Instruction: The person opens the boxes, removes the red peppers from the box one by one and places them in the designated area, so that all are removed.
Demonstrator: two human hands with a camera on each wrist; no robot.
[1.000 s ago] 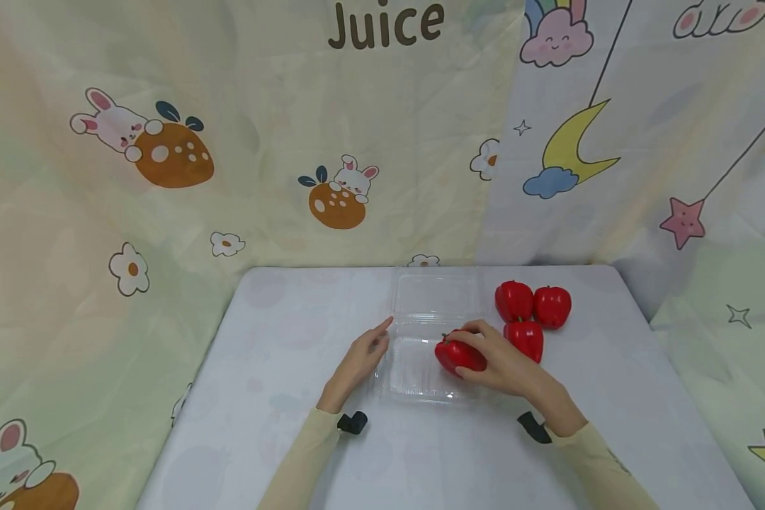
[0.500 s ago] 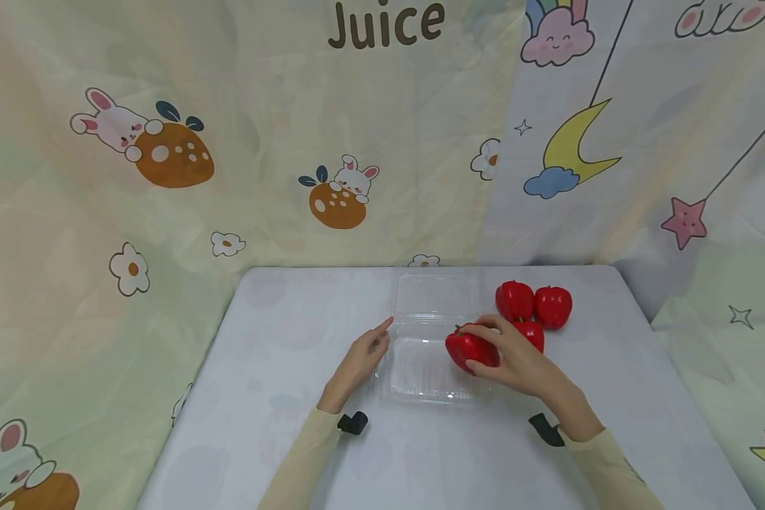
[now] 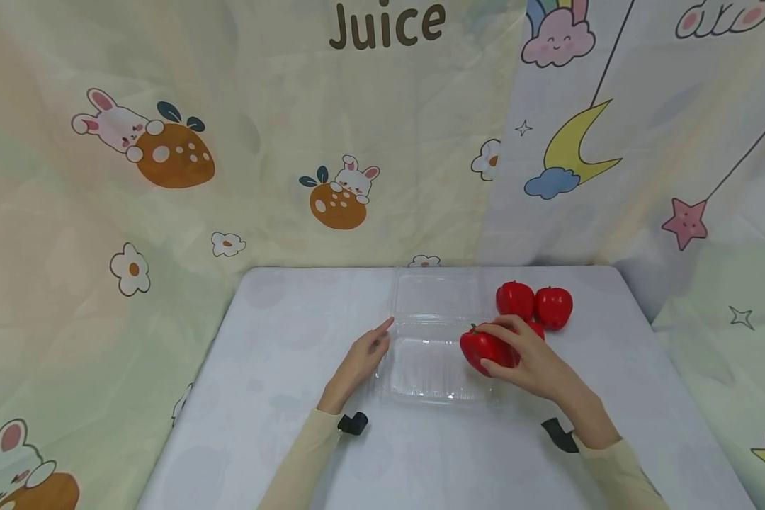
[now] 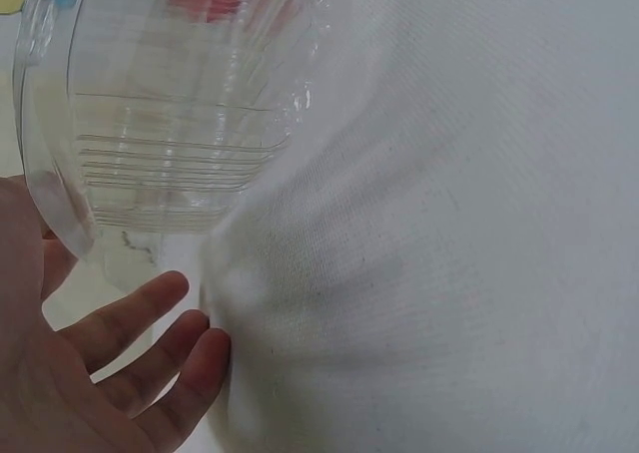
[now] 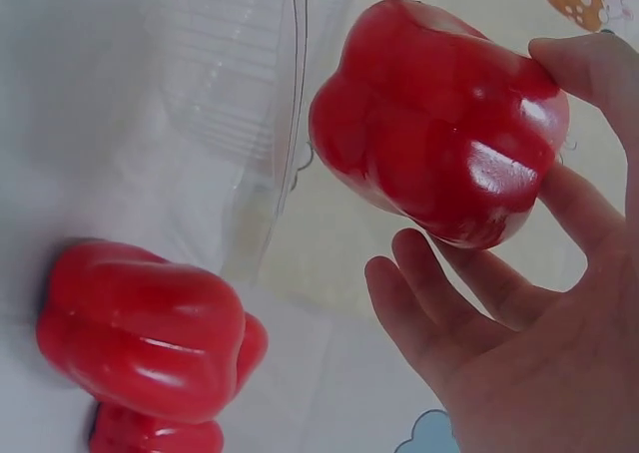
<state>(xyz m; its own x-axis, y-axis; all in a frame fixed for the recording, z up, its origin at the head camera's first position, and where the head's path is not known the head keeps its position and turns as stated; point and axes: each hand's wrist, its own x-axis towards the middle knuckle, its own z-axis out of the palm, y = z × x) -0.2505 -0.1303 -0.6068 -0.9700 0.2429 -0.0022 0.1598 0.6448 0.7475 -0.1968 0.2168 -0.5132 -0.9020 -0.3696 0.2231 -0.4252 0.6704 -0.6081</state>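
My right hand holds a red bell pepper between thumb and fingers, over the right edge of a clear plastic clamshell box. In the right wrist view this bell pepper hangs above the table, apart from the other peppers. My left hand is at the box's left side. Seen from the left wrist, its fingers are loosely extended beside the box's rim; whether they press it is unclear. The box lies unfolded, its lid toward the back.
Two more red bell peppers stand at the back right of the white table. Another bell pepper is mostly hidden behind my right hand. A printed cloth hangs behind the table.
My right hand has moved right with the bell pepper, from over the box's inside to its right edge. The left hand and the box have stayed put.
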